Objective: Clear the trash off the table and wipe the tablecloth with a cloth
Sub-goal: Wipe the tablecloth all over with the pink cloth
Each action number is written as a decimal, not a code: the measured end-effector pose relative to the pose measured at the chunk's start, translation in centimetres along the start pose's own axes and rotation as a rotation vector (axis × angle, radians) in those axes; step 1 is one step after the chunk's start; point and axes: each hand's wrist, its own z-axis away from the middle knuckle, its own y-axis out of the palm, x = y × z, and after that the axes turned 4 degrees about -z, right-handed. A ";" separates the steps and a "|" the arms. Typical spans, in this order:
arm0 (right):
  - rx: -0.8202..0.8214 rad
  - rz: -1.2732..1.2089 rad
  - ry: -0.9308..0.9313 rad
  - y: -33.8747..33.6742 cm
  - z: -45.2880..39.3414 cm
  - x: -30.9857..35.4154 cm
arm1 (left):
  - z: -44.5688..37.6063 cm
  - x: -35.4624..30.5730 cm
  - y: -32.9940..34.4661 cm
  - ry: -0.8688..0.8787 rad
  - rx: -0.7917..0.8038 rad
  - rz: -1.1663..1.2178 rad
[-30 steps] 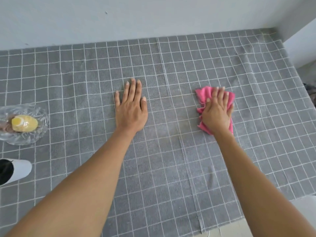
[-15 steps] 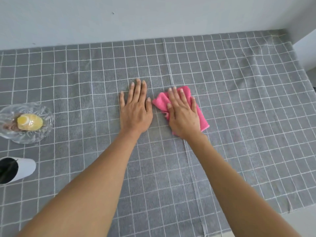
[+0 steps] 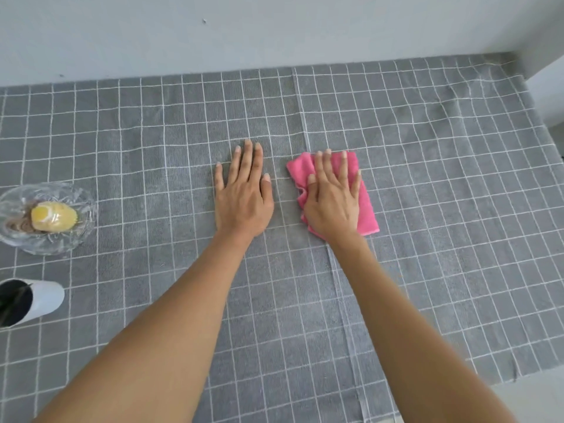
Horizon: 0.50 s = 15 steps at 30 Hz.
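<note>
A grey tablecloth (image 3: 427, 184) with a white grid covers the table. A folded pink cloth (image 3: 367, 209) lies on it near the middle. My right hand (image 3: 334, 199) presses flat on the pink cloth with straight, spread fingers. My left hand (image 3: 242, 196) rests flat on the tablecloth just left of it, fingers straight, a small gap between the two hands. No loose trash shows on the cloth.
A clear glass bowl (image 3: 76, 239) holding a yellow wrapped item (image 3: 53, 216) stands at the left edge. A white cup (image 3: 45, 297) with a dark inside stands below it. A white wall runs along the back; the table's right and front edges show.
My right hand slid the pink cloth from the right toward the centre, close beside my left hand, then back a little to the right. My left hand stayed put.
</note>
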 end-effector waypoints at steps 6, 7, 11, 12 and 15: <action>-0.050 -0.007 0.067 0.0 -0.4 -1.7 | 0.0 0.0 0.0 0.000 0.000 0.005; -0.061 -0.022 0.093 0.2 -0.3 -1.5 | 0.0 0.0 0.0 0.002 0.003 0.004; 0.006 -0.024 -0.041 0.8 1.5 0.2 | 0.0 0.0 0.1 0.003 0.010 0.007; 0.031 -0.013 -0.104 0.7 2.0 0.0 | 0.0 0.0 0.1 0.003 0.009 0.006; 0.065 0.006 -0.187 -0.5 2.2 -2.5 | 0.0 0.1 0.0 0.005 0.017 0.005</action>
